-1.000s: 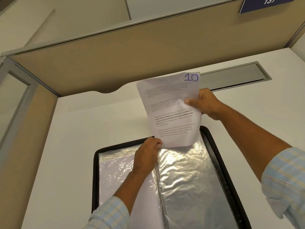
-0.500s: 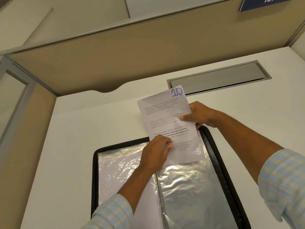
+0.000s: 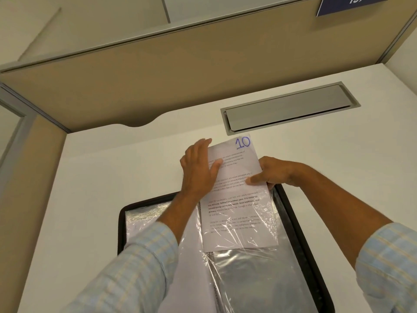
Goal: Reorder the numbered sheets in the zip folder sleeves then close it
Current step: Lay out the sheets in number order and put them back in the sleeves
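A white printed sheet numbered 10 sits about halfway inside the clear plastic sleeve on the right side of the open black zip folder; its top half sticks out past the folder's far edge. My left hand lies with straight fingers on the sheet's upper left edge. My right hand pinches the sheet's right edge, thumb on the printed face. Another sleeve with paper in it lies on the folder's left side, partly hidden by my left forearm.
The folder lies on a white desk. A grey cable hatch is set into the desk just beyond the sheet. A beige partition walls the desk at the back and left, with a blue number sign above.
The sheet has slid down into the right sleeve, from held upright above the folder. My left hand left the sheet's bottom corner and now lies flat on its upper left edge.
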